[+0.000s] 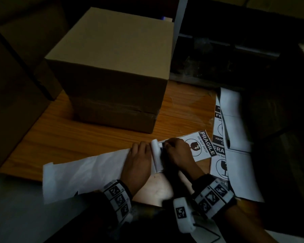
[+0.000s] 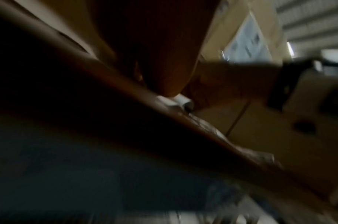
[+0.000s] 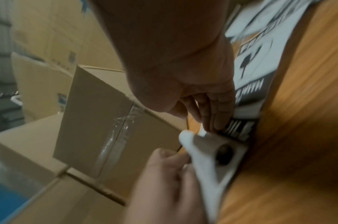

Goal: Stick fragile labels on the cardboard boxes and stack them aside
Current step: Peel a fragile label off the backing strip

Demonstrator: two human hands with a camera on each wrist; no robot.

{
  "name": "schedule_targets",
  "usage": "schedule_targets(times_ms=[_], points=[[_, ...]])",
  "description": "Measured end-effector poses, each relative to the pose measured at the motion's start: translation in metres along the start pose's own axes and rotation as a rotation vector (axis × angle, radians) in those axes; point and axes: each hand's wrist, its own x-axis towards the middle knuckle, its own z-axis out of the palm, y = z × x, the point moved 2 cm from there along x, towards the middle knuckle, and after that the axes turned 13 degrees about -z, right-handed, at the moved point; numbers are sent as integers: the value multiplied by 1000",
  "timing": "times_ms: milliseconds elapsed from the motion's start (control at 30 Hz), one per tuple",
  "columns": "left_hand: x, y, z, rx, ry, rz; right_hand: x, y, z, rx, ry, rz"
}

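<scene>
My left hand (image 1: pixel 139 158) pinches the curled backing (image 1: pixel 156 155) while my right hand (image 1: pixel 178 151), fingers bent, pins the label (image 1: pixel 203 146) to the table (image 1: pixel 77 137). The box (image 1: pixel 112 71) stands just beyond, unlabelled. Risk: peeling too fast may tear the label or fold its adhesive onto itself, since the backing curls tightly.

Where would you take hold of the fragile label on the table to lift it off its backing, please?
At the label's near-left edge, where the white backing has curled into a roll and the right hand already pinches it. Come from the left and peel rightward, since the left hand holds the backing down on that side.
</scene>
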Motion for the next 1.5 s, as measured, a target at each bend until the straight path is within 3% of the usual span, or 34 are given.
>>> schedule_targets(times_ms=[200,500,633,733,800,900,1100,1200,1333,1500], points=[[-5,-9,7,-29,64,47,6,-13,11,155,42,88],[-5,-10,3,-45,-29,3,8,-15,15,518,-27,284],[-4,-11,6,-73,-43,-1,6,-15,12,619,75,343],[-4,-12,5,-81,-34,-6,4,-13,10,866,142,464],[-5,-12,5,-78,-29,4,4,-9,9,906,153,480],[-5,-12,5,-87,-3,10,9,-3,10,785,182,455],[-4,-12,8,-51,-22,-9,9,-9,18,340,142,86],[-5,-12,7,-24,-24,-5,7,-7,18,215,233,-25],[-5,-12,6,15,-49,1,1,0,14,172,342,-77],[-4,-13,6,13,-60,11,-8,12,14,53,302,2]])
